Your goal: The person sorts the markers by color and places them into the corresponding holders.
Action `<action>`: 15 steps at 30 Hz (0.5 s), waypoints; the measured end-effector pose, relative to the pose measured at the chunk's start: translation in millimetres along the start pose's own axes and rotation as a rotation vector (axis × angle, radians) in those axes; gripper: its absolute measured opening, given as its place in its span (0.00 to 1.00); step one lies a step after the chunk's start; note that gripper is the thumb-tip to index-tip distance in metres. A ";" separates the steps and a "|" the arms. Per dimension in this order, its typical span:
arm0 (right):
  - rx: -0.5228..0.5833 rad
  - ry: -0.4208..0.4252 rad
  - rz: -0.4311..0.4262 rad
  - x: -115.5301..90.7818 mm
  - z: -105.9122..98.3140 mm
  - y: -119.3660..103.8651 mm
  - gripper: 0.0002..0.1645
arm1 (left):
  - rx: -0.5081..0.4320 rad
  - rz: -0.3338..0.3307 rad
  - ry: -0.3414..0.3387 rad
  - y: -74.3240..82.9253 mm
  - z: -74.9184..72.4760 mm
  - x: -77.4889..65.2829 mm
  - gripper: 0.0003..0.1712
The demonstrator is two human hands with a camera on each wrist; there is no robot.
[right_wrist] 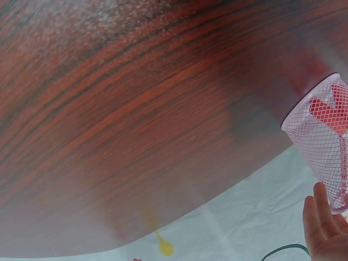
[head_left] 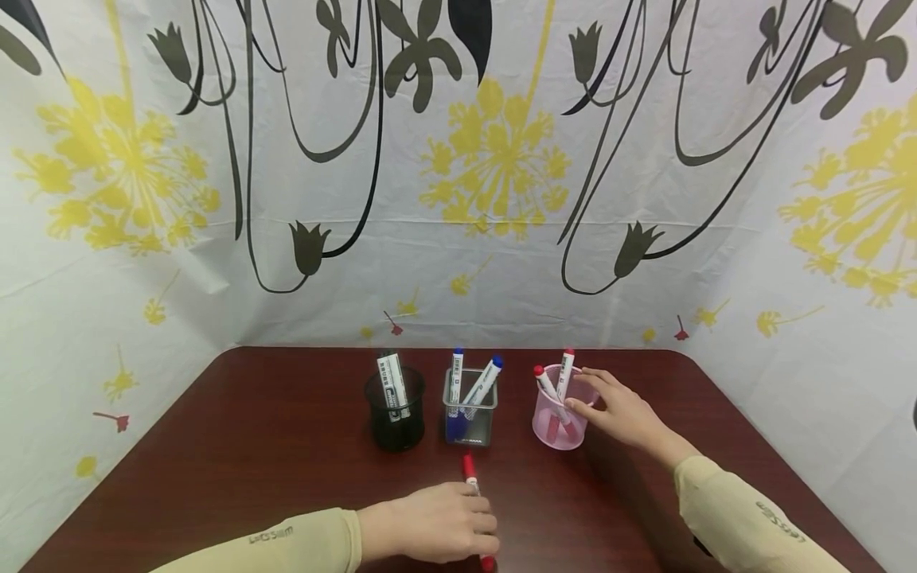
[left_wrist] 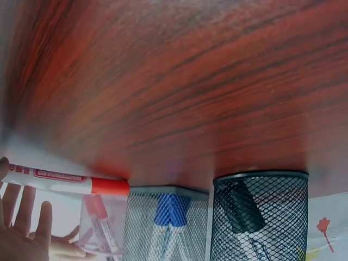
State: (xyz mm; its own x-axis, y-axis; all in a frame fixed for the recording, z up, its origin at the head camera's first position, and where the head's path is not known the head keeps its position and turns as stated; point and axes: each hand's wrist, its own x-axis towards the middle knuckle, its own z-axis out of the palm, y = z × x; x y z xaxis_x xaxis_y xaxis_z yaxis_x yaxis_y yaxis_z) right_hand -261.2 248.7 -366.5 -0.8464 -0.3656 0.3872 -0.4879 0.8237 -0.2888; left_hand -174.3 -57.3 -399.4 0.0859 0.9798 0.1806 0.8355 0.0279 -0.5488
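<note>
My left hand (head_left: 447,521) holds a red-capped whiteboard marker (head_left: 470,469) low over the table, in front of the cups. In the left wrist view the marker (left_wrist: 60,181) runs sideways from the fingers, red end outward. My right hand (head_left: 623,410) grips the rim of a pink mesh pen cup (head_left: 550,434), thumb on the near side and fingers behind. Two red-capped markers (head_left: 566,374) lean inside that cup. In the right wrist view, fingers (right_wrist: 322,209) touch the mesh of the pink cup (right_wrist: 312,144) close to its rim.
A square grey mesh cup (head_left: 481,434) with blue-capped markers (head_left: 483,382) stands mid-table. Left of it is a round black mesh cup (head_left: 397,434) holding black markers (head_left: 392,382). The dark red wooden table (head_left: 272,422) meets a patterned white cloth (head_left: 430,294) at the back.
</note>
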 end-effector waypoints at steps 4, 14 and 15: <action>0.000 -0.001 0.001 0.6 -1.0 -0.3 0.35 | -0.080 -0.019 0.036 -4.7 -4.3 3.5 0.08; -0.009 -0.014 0.013 0.3 -1.6 -0.9 0.35 | -0.163 -0.051 0.067 -14.0 -18.4 13.8 0.13; -0.008 -0.014 0.012 0.4 -1.7 -1.0 0.35 | -0.186 -0.061 0.076 -15.7 -20.2 14.9 0.12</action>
State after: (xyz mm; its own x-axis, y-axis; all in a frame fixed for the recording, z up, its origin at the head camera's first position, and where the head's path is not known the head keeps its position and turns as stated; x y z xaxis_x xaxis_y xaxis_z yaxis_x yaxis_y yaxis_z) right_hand -260.7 248.4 -364.6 -0.8555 -0.3614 0.3710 -0.4755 0.8319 -0.2861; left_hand -175.1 -47.2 -371.6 0.0672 0.9594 0.2739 0.9255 0.0426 -0.3764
